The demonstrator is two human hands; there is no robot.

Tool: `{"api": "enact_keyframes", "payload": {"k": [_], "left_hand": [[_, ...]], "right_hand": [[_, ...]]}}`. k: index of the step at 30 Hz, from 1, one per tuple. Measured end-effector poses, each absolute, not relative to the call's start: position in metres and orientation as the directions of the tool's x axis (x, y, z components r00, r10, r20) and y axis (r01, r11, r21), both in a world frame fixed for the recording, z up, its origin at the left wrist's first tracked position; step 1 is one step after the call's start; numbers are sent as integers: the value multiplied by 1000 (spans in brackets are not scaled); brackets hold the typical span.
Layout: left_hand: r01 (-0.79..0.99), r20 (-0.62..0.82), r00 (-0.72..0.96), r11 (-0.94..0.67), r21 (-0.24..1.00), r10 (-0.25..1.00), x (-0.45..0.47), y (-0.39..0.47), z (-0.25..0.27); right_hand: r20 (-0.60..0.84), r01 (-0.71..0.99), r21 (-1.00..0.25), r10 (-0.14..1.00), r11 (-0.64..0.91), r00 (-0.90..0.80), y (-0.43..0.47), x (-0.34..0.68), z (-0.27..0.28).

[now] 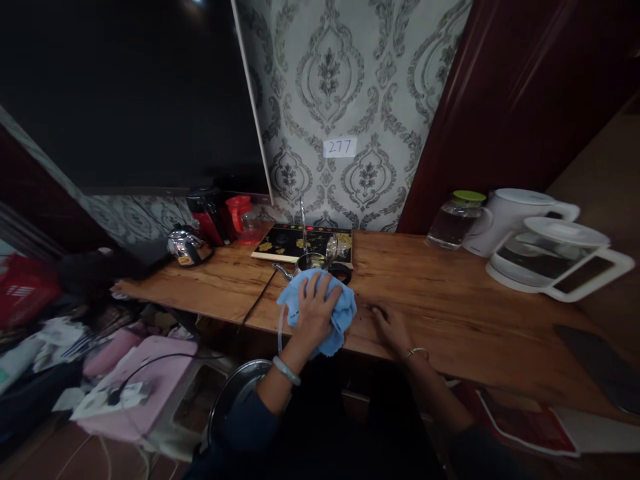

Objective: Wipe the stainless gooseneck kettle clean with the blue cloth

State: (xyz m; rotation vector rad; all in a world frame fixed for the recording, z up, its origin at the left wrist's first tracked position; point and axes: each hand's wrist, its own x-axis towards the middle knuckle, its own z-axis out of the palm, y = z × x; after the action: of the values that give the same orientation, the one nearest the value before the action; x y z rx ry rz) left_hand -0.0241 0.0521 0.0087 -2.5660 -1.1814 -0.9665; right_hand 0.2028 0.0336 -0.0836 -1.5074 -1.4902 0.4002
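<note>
A bunched light-blue cloth (345, 310) lies at the front edge of the wooden counter, under my left hand (316, 312), whose fingers are spread over it and grip it. Just behind the cloth is a shiny metal kettle (312, 261) with its spout to the left and a dark handle (341, 272) to the right; the cloth covers its lower part. My right hand (393, 328) rests on the wood right of the cloth, holding nothing that I can see, its fingers loosely apart and slightly blurred. A clear tube (281, 330) hangs left of the cloth.
Behind the kettle is a black electric tea stove (280, 241) with gold flowers. A steel kettle (186, 245) and a red jug (244, 220) stand left. Glass pitcher (454, 223), white kettle (493, 220) and glass jug (543, 257) stand right. A metal basin (231, 387) sits below.
</note>
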Motion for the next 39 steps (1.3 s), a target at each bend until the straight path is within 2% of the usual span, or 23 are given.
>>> {"api": "enact_keyframes", "payload": {"k": [5, 8, 11, 16, 19, 21, 27, 34, 39], "left_hand": [[703, 561, 537, -702, 116, 630, -31, 40, -16], [691, 546, 532, -704, 161, 647, -38, 35, -17], [643, 594, 497, -728, 237, 632, -44, 34, -16], [557, 757, 264, -735, 386, 598, -59, 38, -11], [549, 828, 87, -720, 424, 554, -68, 45, 0], [557, 840, 30, -707, 435, 541, -71, 53, 7], [575, 783, 132, -690, 439, 608, -67, 73, -5], [600, 715, 20, -581, 550, 698, -69, 60, -30], [477, 638, -113, -522, 707, 761, -71, 61, -32]], "right_hand": [[366, 593, -783, 909, 187, 197, 33, 204, -82], [368, 586, -787, 909, 194, 194, 33, 204, -83], [347, 590, -789, 916, 170, 200, 33, 204, -82], [342, 595, -787, 919, 165, 198, 32, 204, -78], [354, 587, -789, 916, 182, 192, 33, 204, -79], [359, 588, -787, 913, 184, 195, 34, 204, -81], [346, 585, -792, 918, 174, 196, 34, 204, -84], [354, 563, -805, 913, 187, 203, 35, 203, -85], [337, 558, -812, 917, 170, 212, 35, 202, -85]]}}
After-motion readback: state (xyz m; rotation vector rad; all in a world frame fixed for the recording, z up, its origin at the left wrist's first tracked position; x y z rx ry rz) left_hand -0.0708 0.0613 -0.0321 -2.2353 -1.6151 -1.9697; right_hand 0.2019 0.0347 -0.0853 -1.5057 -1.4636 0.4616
